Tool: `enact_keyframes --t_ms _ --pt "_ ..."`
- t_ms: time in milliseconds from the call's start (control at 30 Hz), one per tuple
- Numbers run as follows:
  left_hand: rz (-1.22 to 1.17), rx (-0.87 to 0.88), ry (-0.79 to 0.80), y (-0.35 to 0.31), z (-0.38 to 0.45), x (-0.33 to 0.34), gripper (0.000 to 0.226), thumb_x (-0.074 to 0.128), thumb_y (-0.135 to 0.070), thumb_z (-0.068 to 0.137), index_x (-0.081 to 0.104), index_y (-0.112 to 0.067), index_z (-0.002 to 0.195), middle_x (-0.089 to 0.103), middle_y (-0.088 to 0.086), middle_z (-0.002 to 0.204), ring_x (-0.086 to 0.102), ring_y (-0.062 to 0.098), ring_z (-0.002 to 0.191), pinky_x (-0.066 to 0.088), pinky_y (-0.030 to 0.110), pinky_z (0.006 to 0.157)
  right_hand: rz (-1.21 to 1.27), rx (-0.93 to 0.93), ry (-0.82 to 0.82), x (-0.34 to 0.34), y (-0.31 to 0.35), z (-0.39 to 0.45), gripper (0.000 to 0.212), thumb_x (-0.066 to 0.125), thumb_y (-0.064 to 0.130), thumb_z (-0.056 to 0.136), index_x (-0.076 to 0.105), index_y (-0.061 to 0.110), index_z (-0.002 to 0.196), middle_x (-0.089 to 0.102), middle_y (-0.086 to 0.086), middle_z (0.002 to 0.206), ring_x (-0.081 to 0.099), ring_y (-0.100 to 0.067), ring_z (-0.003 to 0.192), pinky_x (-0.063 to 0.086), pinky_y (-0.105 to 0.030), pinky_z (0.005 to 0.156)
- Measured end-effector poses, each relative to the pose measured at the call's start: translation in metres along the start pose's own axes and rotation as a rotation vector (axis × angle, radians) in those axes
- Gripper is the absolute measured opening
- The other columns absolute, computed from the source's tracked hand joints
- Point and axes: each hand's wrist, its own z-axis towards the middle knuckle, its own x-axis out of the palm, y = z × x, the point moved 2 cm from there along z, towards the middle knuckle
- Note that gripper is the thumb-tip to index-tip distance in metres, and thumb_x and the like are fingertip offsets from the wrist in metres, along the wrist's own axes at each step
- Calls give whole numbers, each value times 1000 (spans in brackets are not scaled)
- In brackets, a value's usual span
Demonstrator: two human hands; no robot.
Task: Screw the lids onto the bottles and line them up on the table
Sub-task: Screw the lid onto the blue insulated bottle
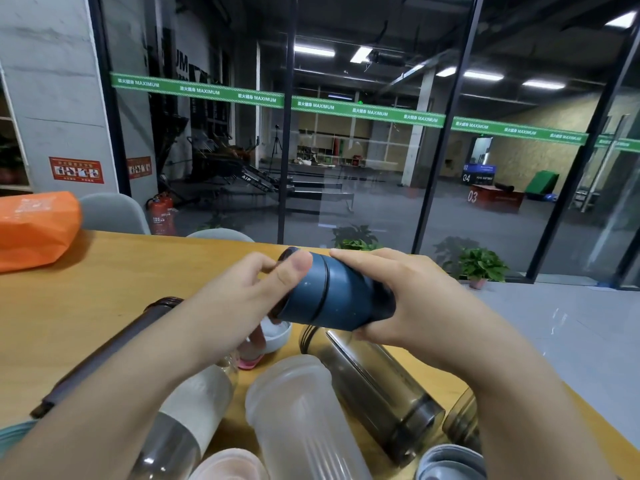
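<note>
A person's right hand (398, 299) grips a blue bottle (346, 299) held above the table (86, 306) while the left hand (249, 296) pinches its lid (294, 268), apparently mid-screwing; seating it fully, then standing it, comes next.

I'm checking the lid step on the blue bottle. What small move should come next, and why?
Probably another twist of the lid. The left hand pinches the lid at the end of the blue bottle, which the right hand holds tilted above the table. Whether it is fully tight cannot be told.
</note>
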Motion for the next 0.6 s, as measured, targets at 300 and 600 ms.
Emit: enact_keyframes --t_ms 300,600 --pt "109 82 147 0 -2 -13 66 68 -66 51 44 -60 113 59 -13 104 67 15 80 57 36 71 -22 -20 -6 -2 1 -1 81 76 28 71 37 47 139 49 25 132 44 -1 119 40 -24 97" --pt "219 281 167 -10 -5 -15 78 79 -21 72 35 -70 115 43 -41 117 49 -12 110 50 23 83 -23 21 23 -1 1 1 81 75 31 72 33 51 139 51 19 120 49 -6 110 46 -32 91"
